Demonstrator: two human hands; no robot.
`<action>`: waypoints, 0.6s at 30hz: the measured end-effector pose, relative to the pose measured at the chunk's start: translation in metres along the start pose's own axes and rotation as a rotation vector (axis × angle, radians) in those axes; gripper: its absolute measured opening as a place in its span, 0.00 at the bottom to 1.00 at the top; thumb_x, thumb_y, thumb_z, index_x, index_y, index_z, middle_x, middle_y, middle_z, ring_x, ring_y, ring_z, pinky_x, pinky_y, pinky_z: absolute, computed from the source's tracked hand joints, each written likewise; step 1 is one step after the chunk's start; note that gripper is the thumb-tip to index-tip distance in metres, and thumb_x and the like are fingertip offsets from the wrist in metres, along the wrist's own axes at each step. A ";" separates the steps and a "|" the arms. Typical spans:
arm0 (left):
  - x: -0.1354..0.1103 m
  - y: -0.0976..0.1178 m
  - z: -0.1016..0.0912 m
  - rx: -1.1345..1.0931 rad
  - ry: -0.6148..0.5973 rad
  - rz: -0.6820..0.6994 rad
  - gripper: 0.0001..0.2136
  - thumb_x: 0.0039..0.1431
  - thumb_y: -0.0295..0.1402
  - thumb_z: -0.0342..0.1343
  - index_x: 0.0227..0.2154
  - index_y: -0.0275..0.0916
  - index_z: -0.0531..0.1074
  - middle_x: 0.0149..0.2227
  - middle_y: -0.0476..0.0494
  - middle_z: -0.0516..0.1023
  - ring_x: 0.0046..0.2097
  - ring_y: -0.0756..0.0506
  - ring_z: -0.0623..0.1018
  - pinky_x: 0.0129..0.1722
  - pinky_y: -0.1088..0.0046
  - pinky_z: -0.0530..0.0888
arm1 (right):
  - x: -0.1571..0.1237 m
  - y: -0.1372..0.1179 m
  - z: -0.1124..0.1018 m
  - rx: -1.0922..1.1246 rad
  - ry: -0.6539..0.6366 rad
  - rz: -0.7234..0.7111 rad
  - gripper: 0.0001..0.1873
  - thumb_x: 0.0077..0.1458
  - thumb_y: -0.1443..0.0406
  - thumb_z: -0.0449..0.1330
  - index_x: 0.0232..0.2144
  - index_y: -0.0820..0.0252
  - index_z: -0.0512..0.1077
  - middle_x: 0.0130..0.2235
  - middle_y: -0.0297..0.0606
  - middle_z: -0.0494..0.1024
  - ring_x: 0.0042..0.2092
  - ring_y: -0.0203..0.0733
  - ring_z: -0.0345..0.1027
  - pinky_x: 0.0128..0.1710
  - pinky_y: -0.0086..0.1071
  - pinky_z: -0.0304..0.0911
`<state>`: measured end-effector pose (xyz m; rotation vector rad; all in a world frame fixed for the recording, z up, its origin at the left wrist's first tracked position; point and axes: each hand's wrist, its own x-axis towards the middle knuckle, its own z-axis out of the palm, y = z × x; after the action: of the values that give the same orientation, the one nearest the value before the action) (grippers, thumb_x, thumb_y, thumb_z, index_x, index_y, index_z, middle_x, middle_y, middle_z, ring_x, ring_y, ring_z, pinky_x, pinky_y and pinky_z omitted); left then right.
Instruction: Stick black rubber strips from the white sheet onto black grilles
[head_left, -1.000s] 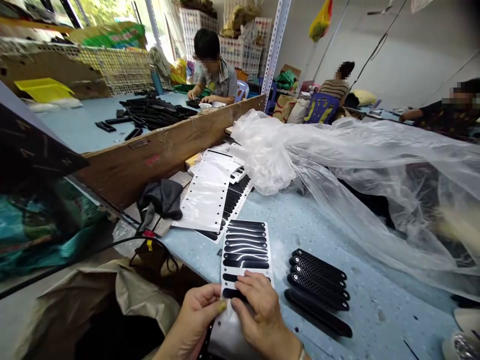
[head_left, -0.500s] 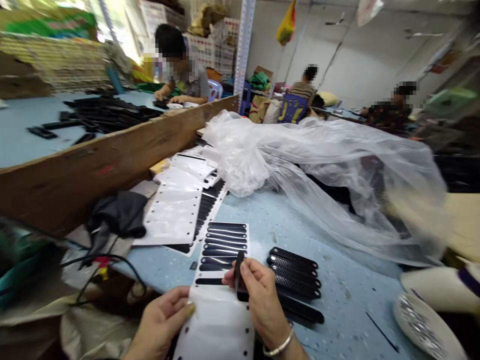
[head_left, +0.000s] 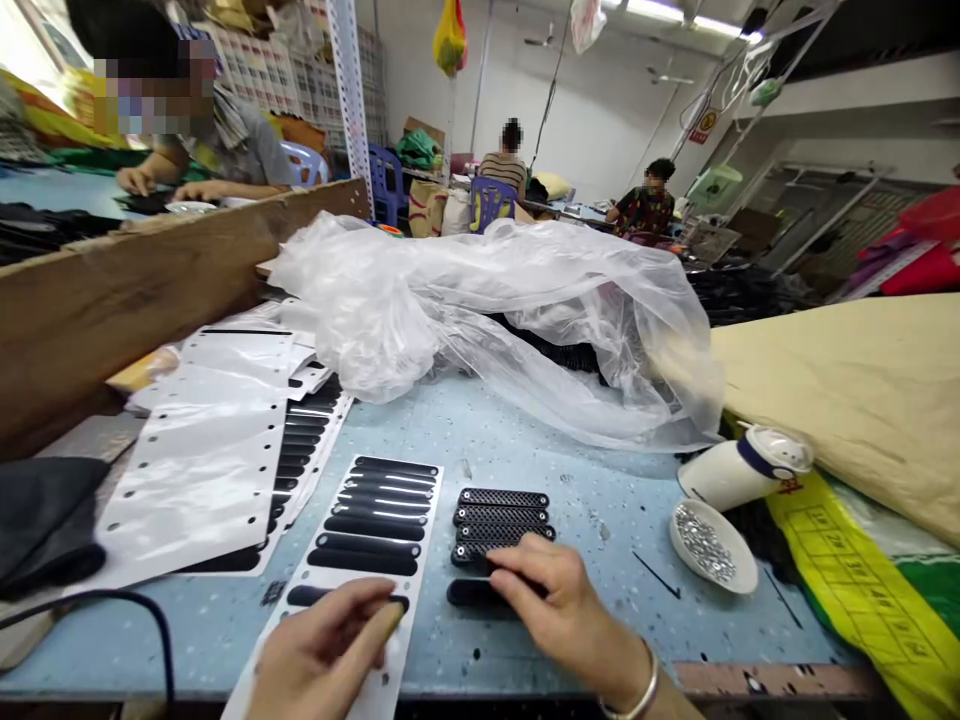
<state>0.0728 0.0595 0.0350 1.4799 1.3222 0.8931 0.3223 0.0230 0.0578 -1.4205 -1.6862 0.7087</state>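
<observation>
My left hand (head_left: 334, 645) is over the lower part of a white backing sheet (head_left: 300, 635) with black rounded strip stickers (head_left: 367, 545). Its thumb and fingers are closed together; what lies between them is hidden. My right hand (head_left: 562, 610), with a bracelet at the wrist, pinches a dark strip, mostly covered by the fingers. It is just above a smooth black strip (head_left: 466, 592) lying on the table and beside a row of textured black strips (head_left: 502, 512) with small metal rings at their ends.
Stacked white sheets (head_left: 210, 440) lie left by a wooden board (head_left: 150, 280). Crumpled clear plastic (head_left: 465, 290) spreads behind. At right are a bowl of metal rings (head_left: 705, 545), a white bottle (head_left: 735, 470) and a yellow bag (head_left: 862, 570). A co-worker (head_left: 240, 140) sits across.
My right hand has moved from above the sheet to the black strips, taking the strip it held. My left hand stays over the sheet. The view has swung right.
</observation>
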 end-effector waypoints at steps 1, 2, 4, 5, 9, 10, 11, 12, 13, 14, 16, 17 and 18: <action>0.006 0.010 0.015 -0.162 -0.134 -0.118 0.13 0.53 0.45 0.61 0.32 0.40 0.78 0.21 0.48 0.78 0.19 0.50 0.73 0.15 0.79 0.66 | -0.002 -0.003 0.003 -0.041 -0.042 -0.033 0.10 0.61 0.65 0.57 0.40 0.56 0.79 0.28 0.37 0.73 0.30 0.39 0.67 0.30 0.33 0.63; 0.013 0.018 0.029 -0.296 -0.267 -0.210 0.15 0.53 0.47 0.61 0.29 0.38 0.77 0.22 0.46 0.78 0.18 0.51 0.72 0.13 0.81 0.62 | -0.003 -0.005 0.005 -0.077 -0.077 -0.059 0.11 0.61 0.65 0.57 0.40 0.56 0.79 0.28 0.37 0.73 0.30 0.39 0.67 0.30 0.33 0.62; 0.024 0.028 0.048 -0.473 -0.438 -0.340 0.16 0.51 0.45 0.64 0.25 0.36 0.74 0.20 0.46 0.77 0.16 0.54 0.71 0.13 0.84 0.57 | -0.005 -0.008 0.007 -0.139 -0.095 -0.113 0.11 0.62 0.65 0.55 0.41 0.57 0.78 0.27 0.37 0.72 0.29 0.40 0.66 0.28 0.34 0.61; 0.029 0.030 0.053 -0.528 -0.482 -0.382 0.16 0.50 0.44 0.65 0.23 0.35 0.73 0.20 0.45 0.77 0.16 0.55 0.71 0.13 0.85 0.56 | -0.006 -0.007 0.007 -0.158 -0.080 -0.138 0.12 0.62 0.65 0.55 0.43 0.58 0.78 0.27 0.37 0.72 0.29 0.40 0.66 0.28 0.34 0.61; 0.042 0.033 0.056 -0.645 -0.495 -0.468 0.14 0.49 0.40 0.67 0.24 0.34 0.73 0.20 0.45 0.78 0.16 0.55 0.71 0.13 0.87 0.57 | -0.011 0.006 -0.002 -0.195 0.111 -0.223 0.12 0.60 0.66 0.58 0.45 0.63 0.75 0.29 0.42 0.75 0.31 0.44 0.67 0.29 0.36 0.64; 0.044 0.033 0.056 -0.658 -0.487 -0.480 0.14 0.48 0.40 0.67 0.24 0.35 0.72 0.20 0.45 0.78 0.16 0.55 0.72 0.13 0.87 0.58 | -0.012 0.010 -0.005 -0.207 0.156 -0.236 0.11 0.59 0.67 0.58 0.44 0.64 0.75 0.30 0.43 0.75 0.31 0.44 0.68 0.29 0.37 0.64; 0.046 0.034 0.055 -0.664 -0.481 -0.491 0.14 0.48 0.40 0.68 0.24 0.35 0.72 0.20 0.45 0.78 0.16 0.55 0.71 0.12 0.87 0.58 | -0.014 0.014 -0.007 -0.220 0.189 -0.246 0.10 0.59 0.69 0.58 0.43 0.64 0.75 0.30 0.43 0.76 0.31 0.44 0.68 0.29 0.37 0.65; 0.048 0.035 0.056 -0.664 -0.477 -0.501 0.14 0.47 0.40 0.68 0.24 0.35 0.72 0.20 0.45 0.78 0.16 0.55 0.71 0.12 0.87 0.58 | -0.016 0.016 -0.009 -0.229 0.202 -0.254 0.09 0.59 0.70 0.58 0.42 0.63 0.75 0.30 0.43 0.76 0.31 0.44 0.67 0.29 0.36 0.65; 0.049 0.035 0.056 -0.659 -0.474 -0.509 0.14 0.47 0.40 0.68 0.24 0.35 0.72 0.20 0.46 0.78 0.16 0.55 0.71 0.12 0.87 0.58 | -0.017 0.019 -0.009 -0.231 0.205 -0.261 0.09 0.59 0.70 0.58 0.41 0.63 0.75 0.30 0.42 0.75 0.31 0.44 0.67 0.28 0.36 0.64; 0.050 0.036 0.057 -0.650 -0.471 -0.513 0.14 0.47 0.40 0.68 0.23 0.35 0.72 0.20 0.46 0.78 0.16 0.55 0.71 0.12 0.87 0.58 | -0.018 0.020 -0.009 -0.228 0.210 -0.267 0.09 0.59 0.70 0.58 0.41 0.63 0.75 0.29 0.42 0.75 0.31 0.44 0.67 0.28 0.36 0.64; 0.051 0.036 0.060 -0.604 -0.457 -0.499 0.14 0.47 0.41 0.67 0.23 0.36 0.72 0.20 0.46 0.78 0.16 0.55 0.71 0.12 0.86 0.59 | -0.018 0.022 -0.009 -0.213 0.234 -0.276 0.09 0.59 0.71 0.57 0.41 0.64 0.75 0.29 0.42 0.75 0.31 0.43 0.66 0.28 0.36 0.64; 0.051 0.035 0.061 -0.560 -0.443 -0.477 0.14 0.47 0.41 0.66 0.24 0.36 0.72 0.20 0.47 0.78 0.16 0.54 0.71 0.12 0.85 0.59 | -0.018 0.022 -0.009 -0.207 0.250 -0.276 0.09 0.59 0.72 0.57 0.41 0.64 0.75 0.29 0.42 0.74 0.30 0.43 0.66 0.28 0.36 0.64; 0.051 0.033 0.061 -0.501 -0.426 -0.446 0.14 0.47 0.42 0.66 0.25 0.36 0.73 0.20 0.47 0.78 0.16 0.54 0.71 0.11 0.85 0.60 | -0.017 0.022 -0.010 -0.206 0.264 -0.276 0.09 0.59 0.73 0.57 0.41 0.64 0.75 0.29 0.42 0.74 0.30 0.42 0.66 0.28 0.36 0.63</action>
<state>0.1484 0.0998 0.0442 0.8707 0.9603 0.5231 0.3434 0.0105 0.0411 -1.3167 -1.7335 0.1897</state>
